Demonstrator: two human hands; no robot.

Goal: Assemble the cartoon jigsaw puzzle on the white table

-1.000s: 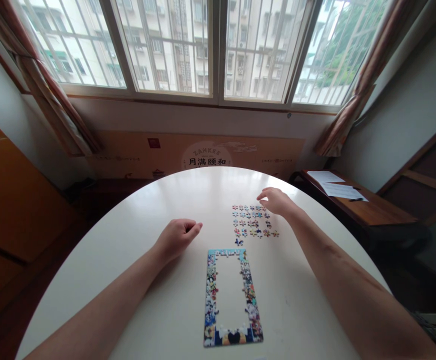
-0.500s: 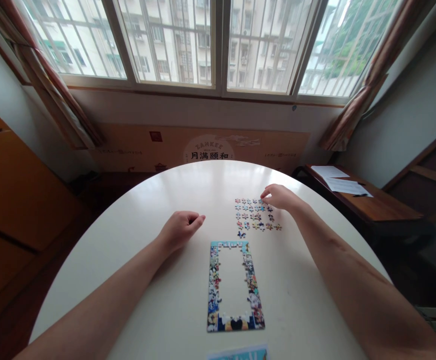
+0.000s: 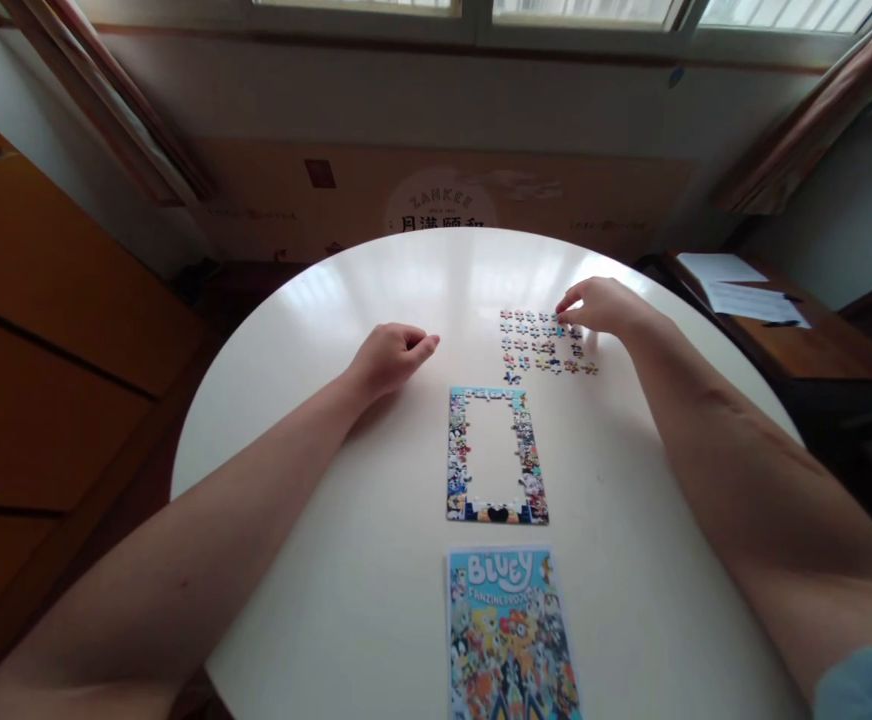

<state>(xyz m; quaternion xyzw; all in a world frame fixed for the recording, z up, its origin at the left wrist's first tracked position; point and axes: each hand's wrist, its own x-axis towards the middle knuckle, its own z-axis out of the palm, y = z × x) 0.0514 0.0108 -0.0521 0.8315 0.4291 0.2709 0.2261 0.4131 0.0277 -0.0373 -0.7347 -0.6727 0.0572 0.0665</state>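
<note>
Our left hand (image 3: 393, 358) rests on the white table (image 3: 316, 560), fingers folded in and thumb lying along them; the inside of the palm is turned from us. Our right hand (image 3: 602, 305) is at the far right corner of the loose puzzle pieces (image 3: 507, 329), its fingers bent and thumb and forefinger close together. We cannot tell whether a piece is pinched there, since the fingertips cover that corner and the pieces are tiny.

The loose pieces lie in rough rows, with one piece (image 3: 512, 379) set apart below the left end. Nearer us is the joined puzzle border (image 3: 458, 450), a rectangular frame around bare tabletop, its inner edge knobbed and notched. Below it, just apart, lies the Bluey picture sheet (image 3: 512, 640), its lower end cut off by the view. A pale blue sleeve (image 3: 867, 685) is cropped at the lower right corner.

The table's curved far edge runs beyond both hands and hides the lower part of a lettered panel (image 3: 361, 200). White surface stretches left of the border, between our forearms, and more lies between the border and our right forearm.
</note>
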